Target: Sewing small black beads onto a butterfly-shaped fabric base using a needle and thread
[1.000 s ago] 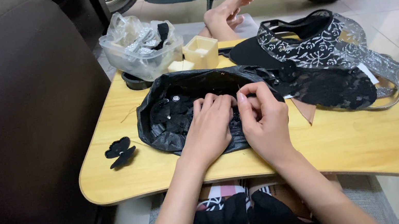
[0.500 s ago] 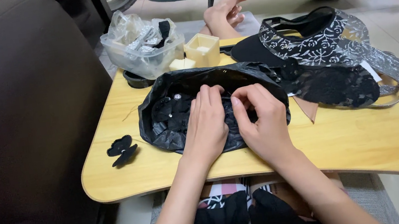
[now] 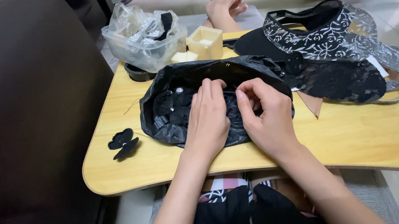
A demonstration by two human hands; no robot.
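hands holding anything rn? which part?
Both hands rest inside the open black plastic bag of small black pieces. The right hand has its fingertips pinched together, but whatever they grip is too small to make out. The left hand lies flat, holding nothing visible.

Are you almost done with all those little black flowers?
One black fabric flower lies finished-looking on the wooden tray table. The left hand and right hand are working together inside the open black bag, pinching something small. Many black pieces remain in the bag, so plenty seems left.

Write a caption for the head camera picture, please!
Left hand and right hand reach into a black plastic bag on a wooden lap table.
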